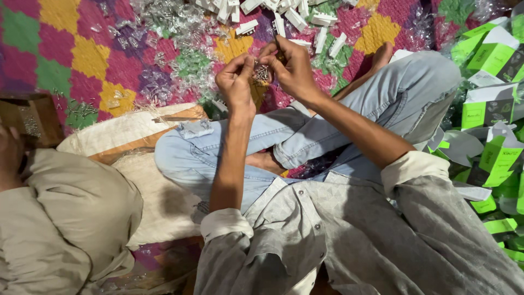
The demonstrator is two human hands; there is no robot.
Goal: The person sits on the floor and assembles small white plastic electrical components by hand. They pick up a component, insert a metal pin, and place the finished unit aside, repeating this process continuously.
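I sit cross-legged in blue jeans on a patterned mat (87,60). My left hand (236,79) and my right hand (290,65) are raised together above my knees. Between their fingertips they pinch a small clear plastic packet holding metal screws (261,72). Both hands are closed on it, the left from the left side and the right from above and the right. Small white plastic pieces (289,16) lie scattered on the mat just beyond my hands.
Clear small packets (169,49) are strewn over the mat at the top left. Green and white cardboard boxes (491,109) are piled at the right. Another person in a beige shirt (60,218) sits at the lower left beside a white sack (136,128).
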